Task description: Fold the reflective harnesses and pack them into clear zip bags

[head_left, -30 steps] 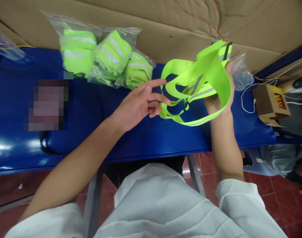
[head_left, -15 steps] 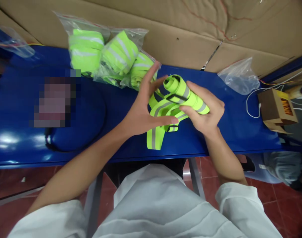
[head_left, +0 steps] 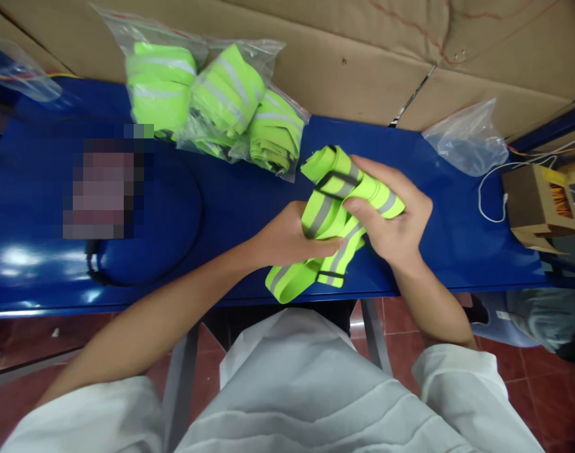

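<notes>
A neon-yellow reflective strap (head_left: 321,217) with a grey stripe is partly rolled up above the blue table (head_left: 235,207). My right hand (head_left: 394,211) is closed round the rolled part, its thumb lying near a black buckle (head_left: 337,184). Lower down, my left hand (head_left: 299,242) pinches the loose lengths between thumb and fingers; most of its fingers are hidden behind the strap. A loop of strap and a second, smaller buckle (head_left: 331,277) hang below the left thumb, close to the table's front edge.
Clear bags (head_left: 228,88) of similar rolled straps lie at the back, against a cardboard panel (head_left: 329,75). Back right are an empty-looking plastic bag (head_left: 471,141), a white cable (head_left: 482,200) and an open cardboard box (head_left: 540,201). A blurred-out item (head_left: 103,195) sits at left with a black cord.
My left hand, open and spread beside the roll before, has come down and closed on the loose strap lengths. The right hand keeps its grip on the roll.
</notes>
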### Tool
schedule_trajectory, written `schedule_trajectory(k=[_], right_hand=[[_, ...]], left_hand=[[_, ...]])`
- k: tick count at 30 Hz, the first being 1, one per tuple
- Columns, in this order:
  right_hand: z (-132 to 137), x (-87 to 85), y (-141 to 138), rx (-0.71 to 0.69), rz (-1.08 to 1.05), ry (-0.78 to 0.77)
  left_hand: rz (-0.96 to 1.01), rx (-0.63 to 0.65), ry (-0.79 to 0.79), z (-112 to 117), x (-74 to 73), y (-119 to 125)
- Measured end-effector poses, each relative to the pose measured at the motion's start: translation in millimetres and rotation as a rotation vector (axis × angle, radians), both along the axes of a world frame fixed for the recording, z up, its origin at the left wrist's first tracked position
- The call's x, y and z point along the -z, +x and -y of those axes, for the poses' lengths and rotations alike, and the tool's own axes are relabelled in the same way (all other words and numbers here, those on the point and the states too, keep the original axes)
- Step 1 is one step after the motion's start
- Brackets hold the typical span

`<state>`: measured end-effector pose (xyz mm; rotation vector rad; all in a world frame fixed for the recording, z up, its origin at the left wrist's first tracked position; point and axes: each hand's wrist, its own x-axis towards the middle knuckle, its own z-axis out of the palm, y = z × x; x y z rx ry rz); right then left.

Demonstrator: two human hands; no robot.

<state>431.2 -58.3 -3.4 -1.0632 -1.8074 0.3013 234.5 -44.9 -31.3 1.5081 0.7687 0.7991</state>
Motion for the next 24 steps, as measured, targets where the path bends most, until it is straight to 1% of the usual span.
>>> schedule_trajectory(k=[3,5,7,9,10,11,12,14,16,17,19,20,21,22,23,24], right_hand=[[-3.2,1.4,-1.4,0.036,-0.086,-0.085],[-4.5,3.5,-1.5,0.058,-0.092,-0.073],[-4.0,4.2,-0.8,0.077,-0.077,-0.039],[-2.6,2.6,0.1,0.095,-0.074,-0.055],[-2.1,1.3,0.5,0.105,-0.087,-0.090],[-2.0,-0.3,0.8,0.114,-0.116,-0.136],[-2.4,-1.7,1.0,0.119,-0.158,-0.187],[-4.9,-3.6,1.8,0.115,-0.275,-0.290],[-9.0,-3.4,3.8,0.054,-0.415,-0.425],[-11.2,-2.6,5.4,-0.010,-0.481,-0.526],[-15.2,-0.2,9.3,-0.179,-0.570,-0.785],[-17.0,1.0,11.2,-0.255,-0.583,-0.907],[-18.4,2.2,12.7,-0.300,-0.572,-0.989],[-19.4,3.1,13.9,-0.307,-0.536,-1.015],[-20.1,3.8,14.5,-0.277,-0.484,-0.979],[-20.5,4.1,14.7,-0.216,-0.425,-0.881]], left_hand=[[0.063,0.055,-0.074,1.0,2.0,5.0],[0.129,0.091,-0.163,2.9,4.4,11.0],[0.170,0.098,-0.278,5.4,7.1,16.4],[0.167,0.110,-0.404,6.8,9.5,18.1],[0.149,0.120,-0.438,6.6,10.2,17.2],[0.121,0.123,-0.433,5.6,10.4,15.1],[0.080,0.121,-0.394,3.7,10.1,12.0],[-0.019,0.121,-0.260,-2.6,8.0,4.2],[-0.088,0.175,-0.145,-10.1,5.2,-3.7],[-0.107,0.215,-0.097,-13.3,3.9,-6.9],[-0.120,0.281,0.009,-17.2,2.5,-11.1],[-0.125,0.299,0.067,-17.5,2.6,-12.1],[-0.130,0.303,0.124,-17.0,3.2,-12.4],[-0.134,0.305,0.171,-15.9,4.3,-12.3],[-0.139,0.306,0.198,-14.4,5.8,-11.7],[-0.142,0.303,0.208,-13.0,7.5,-10.9]])
